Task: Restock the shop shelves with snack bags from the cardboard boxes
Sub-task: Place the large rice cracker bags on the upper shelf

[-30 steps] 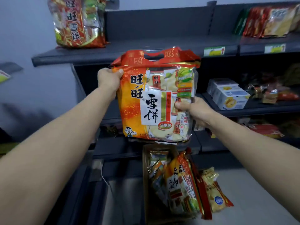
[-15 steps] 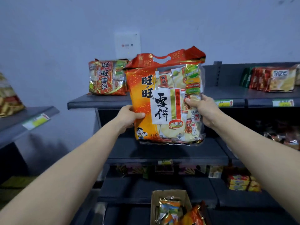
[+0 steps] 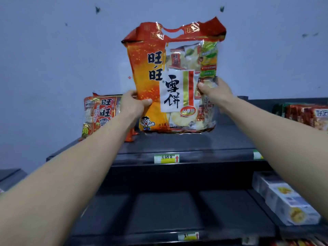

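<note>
I hold a large orange and red snack bag [image 3: 156, 82] upright in both hands, just above the top shelf [image 3: 186, 141]. My left hand [image 3: 132, 105] grips its lower left edge. My right hand [image 3: 215, 93] pinches its right side at mid height. A second bag of the same kind [image 3: 101, 114] stands on the top shelf to the left, partly behind my left hand. The cardboard box is out of view.
Dark metal shelving fills the lower view, with a yellow price label [image 3: 166, 158] on the top shelf's front edge. Red snack packs [image 3: 307, 116] sit on the top shelf at far right. White boxes [image 3: 285, 199] lie on the middle shelf at right. A grey wall stands behind.
Both hands have lifted the bag from chest height up to the top shelf. My view has tilted upward, so the cardboard box on the floor has left the frame.
</note>
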{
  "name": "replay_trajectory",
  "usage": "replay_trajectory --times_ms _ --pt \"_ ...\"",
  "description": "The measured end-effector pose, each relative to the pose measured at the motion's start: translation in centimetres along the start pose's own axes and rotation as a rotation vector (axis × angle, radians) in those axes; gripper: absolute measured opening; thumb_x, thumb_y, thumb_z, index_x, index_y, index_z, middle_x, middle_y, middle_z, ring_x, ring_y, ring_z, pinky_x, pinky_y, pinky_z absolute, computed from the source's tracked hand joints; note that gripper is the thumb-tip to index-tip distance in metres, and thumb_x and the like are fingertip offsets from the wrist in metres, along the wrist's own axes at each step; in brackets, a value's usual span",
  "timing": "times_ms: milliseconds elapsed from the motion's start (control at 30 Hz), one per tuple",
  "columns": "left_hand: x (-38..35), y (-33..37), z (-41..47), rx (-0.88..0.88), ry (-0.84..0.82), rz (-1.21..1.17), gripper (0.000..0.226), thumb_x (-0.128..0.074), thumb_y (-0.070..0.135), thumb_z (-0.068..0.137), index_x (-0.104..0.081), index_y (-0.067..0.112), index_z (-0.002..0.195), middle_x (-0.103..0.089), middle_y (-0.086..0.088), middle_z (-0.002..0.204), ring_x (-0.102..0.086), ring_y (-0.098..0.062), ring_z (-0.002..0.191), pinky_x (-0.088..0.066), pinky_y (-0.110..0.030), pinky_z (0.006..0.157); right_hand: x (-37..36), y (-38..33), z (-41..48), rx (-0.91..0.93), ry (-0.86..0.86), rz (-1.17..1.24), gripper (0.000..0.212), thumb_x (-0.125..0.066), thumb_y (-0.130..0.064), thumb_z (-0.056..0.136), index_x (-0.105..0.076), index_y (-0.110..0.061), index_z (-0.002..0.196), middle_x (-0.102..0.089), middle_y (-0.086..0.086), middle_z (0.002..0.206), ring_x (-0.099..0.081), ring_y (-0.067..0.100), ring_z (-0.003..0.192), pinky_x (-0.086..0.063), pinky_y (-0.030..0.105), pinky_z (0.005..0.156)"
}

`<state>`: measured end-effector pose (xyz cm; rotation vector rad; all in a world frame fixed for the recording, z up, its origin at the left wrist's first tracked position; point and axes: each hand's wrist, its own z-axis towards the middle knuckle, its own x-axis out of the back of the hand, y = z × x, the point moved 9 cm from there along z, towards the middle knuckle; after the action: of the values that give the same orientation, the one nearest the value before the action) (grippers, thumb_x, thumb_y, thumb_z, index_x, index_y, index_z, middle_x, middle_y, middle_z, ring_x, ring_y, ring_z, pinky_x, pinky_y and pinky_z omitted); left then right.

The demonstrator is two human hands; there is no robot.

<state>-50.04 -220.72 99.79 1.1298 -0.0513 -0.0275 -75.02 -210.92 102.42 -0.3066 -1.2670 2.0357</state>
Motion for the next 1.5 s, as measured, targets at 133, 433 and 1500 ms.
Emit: replay_trajectory --times_ms 133,433,1500 --pt "-1.3 -1.7 4.8 -0.028 0.008 0.028 0.049 -0.069 0.007 0.082 -0.049 0.006 0.127 -0.059 -0.007 0.111 -0.06 -0.024 0.095 -0.054 -0.036 0.083 -2.9 5.0 7.9 -0.06 0.003 -0.118 0.071 -0.048 -0.062 0.056 -0.046 -0.038 0.123 -0.058 0.004 0.125 -0.053 0.029 0.117 -0.04 0.049 0.104" --pt "-4.4 -10.8 12.6 0.087 -0.067 0.069 0.045 -0.065 0.004 0.085 -0.05 0.005 0.128 -0.061 -0.012 0.12 -0.06 -0.027 0.096 -0.052 -0.036 0.082 -8.1 12.3 12.0 -0.214 -0.014 -0.162 0.046 -0.054 -0.03 0.085 -0.039 -0.022 0.128 -0.06 0.007 0.118 -0.06 0.028 0.102 -0.052 0.043 0.088" --pt "-8.8 -16.3 14.8 0.025 -0.332 0.488 0.08 -0.066 0.006 0.083 -0.019 0.013 0.148 -0.028 -0.011 0.149 -0.055 -0.026 0.105 -0.047 -0.018 0.06 -13.3 16.2 11.0 -0.209 -0.229 -0.562 0.082 -0.071 -0.02 0.082 -0.023 -0.008 0.147 -0.038 0.013 0.147 -0.044 0.031 0.13 -0.04 0.039 0.106"
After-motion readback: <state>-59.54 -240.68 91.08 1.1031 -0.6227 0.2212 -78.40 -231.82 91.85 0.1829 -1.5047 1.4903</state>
